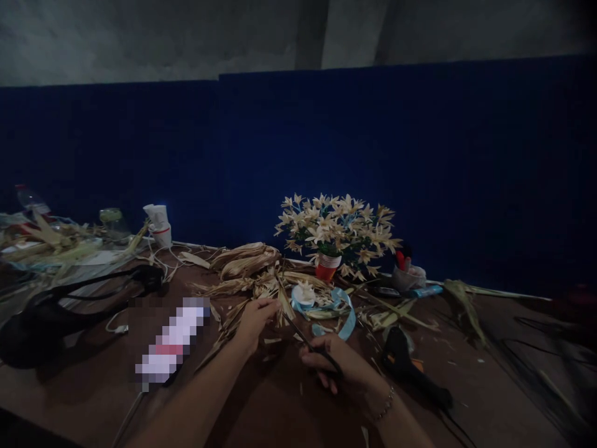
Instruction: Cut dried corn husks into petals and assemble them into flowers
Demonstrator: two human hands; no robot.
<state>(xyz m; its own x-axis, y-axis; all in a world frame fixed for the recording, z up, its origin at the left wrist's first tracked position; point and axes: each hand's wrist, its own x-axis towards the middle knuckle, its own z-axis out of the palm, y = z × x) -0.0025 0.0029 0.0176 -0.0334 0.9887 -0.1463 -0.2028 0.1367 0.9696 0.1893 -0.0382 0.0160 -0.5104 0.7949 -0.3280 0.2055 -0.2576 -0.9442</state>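
Note:
My left hand (255, 318) pinches a strip of dried corn husk (283, 298) and holds it up just above the brown table (280, 404). My right hand (333, 362) grips black scissors (305, 341), whose blades point up and left toward the strip, close to my left fingers. A pile of dried husks (245, 261) lies just beyond my left hand. Right behind the scissors a roll of light blue ribbon (326, 305) rests on the table.
A red cup with husk flowers (336, 233) stands at the back centre against a dark blue wall. A black glue gun (408, 361) lies right of my right hand. A black bag (51, 317), cables and more husks sit left. A small container (408, 274) stands at back right.

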